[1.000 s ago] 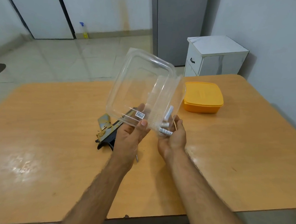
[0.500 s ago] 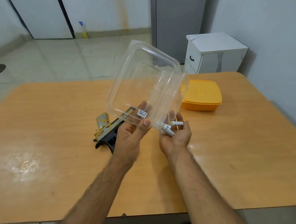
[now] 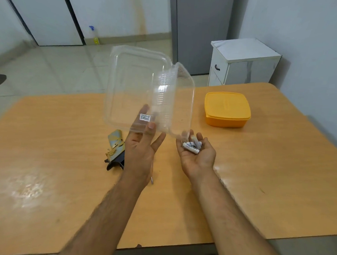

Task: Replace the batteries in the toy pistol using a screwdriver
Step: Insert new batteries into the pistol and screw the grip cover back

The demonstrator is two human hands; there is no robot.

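Observation:
My left hand (image 3: 140, 151) pinches the lower edge of a clear plastic container (image 3: 138, 86) between thumb and fingers and holds it tilted above the table, mouth to the right. Just under that mouth my right hand (image 3: 199, 158) lies palm up and cupped, with a few small white batteries (image 3: 191, 146) resting in it. The toy pistol (image 3: 115, 149), yellow-grey with a dark grip, lies on the table behind my left hand, partly hidden by it. A thin metal tip of the screwdriver (image 3: 151, 180) shows beside my left wrist.
An orange lidded box (image 3: 227, 109) stands on the wooden table (image 3: 63, 160) at the back right. Beyond the table's far right corner stands a white cabinet (image 3: 244, 61), next to a grey door. The table's front edge is close to me.
The container has been tipped up higher and the batteries have dropped out of it into my right palm, which has drawn slightly right and opened flat.

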